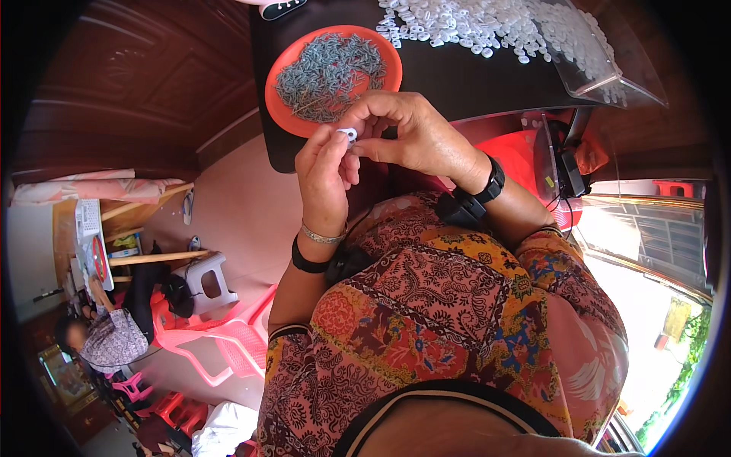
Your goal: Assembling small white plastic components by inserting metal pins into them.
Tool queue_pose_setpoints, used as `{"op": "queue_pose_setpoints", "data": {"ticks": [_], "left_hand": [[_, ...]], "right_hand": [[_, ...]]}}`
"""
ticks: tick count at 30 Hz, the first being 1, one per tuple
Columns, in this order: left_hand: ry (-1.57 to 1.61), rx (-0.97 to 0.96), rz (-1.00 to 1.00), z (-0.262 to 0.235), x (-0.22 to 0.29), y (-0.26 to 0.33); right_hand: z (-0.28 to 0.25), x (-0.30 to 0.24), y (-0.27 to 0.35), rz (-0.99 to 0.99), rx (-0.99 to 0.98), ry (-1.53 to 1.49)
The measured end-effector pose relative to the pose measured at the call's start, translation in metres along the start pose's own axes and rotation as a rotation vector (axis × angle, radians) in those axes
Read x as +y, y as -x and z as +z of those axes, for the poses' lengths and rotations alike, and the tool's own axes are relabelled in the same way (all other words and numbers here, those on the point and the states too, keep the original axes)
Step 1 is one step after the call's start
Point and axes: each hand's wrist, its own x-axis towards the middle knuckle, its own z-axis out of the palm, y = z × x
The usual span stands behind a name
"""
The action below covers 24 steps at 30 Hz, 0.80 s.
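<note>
Showing at the far left, well apart from your hands, is a co-worker (114,341) in a pale patterned top; next come a pale grey stool (219,283) and a pink plastic chair (247,343) on the floor (232,190). Ahead of you, at the left end of the black table (464,80), sits a round orange-red dish (394,67) heaped with thin grey metal fasteners (327,70), too small to tell as screws or nails. Your left hand (326,174), with a bracelet (323,235) and a black band (308,259) at the wrist, is raised by the dish's near edge, its thumb and forefinger pinched on a small white plastic clip (349,133). That clip sits between your two hands. Your right hand (422,131), wearing a black watch (494,180), arches in from the right, forefinger and thumb curled close about the clip; you cannot tell whether those fingers grip anything. Farther right, toward the table's far side, spreads a pile of small white plastic pieces (472,27), running into a clear plastic container (641,85).
</note>
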Motion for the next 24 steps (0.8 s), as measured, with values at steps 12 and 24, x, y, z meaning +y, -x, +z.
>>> {"op": "queue_pose_setpoints", "data": {"ticks": [12, 24], "left_hand": [[-0.072, 0.036, 0.059, 0.0, -0.007, 0.0], [-0.098, 0.031, 0.111, 0.002, -0.002, 0.004]], "right_hand": [[0.008, 0.001, 0.002, -0.26, 0.108, 0.5], [0.009, -0.006, 0.007, -0.267, 0.132, 0.456]]}}
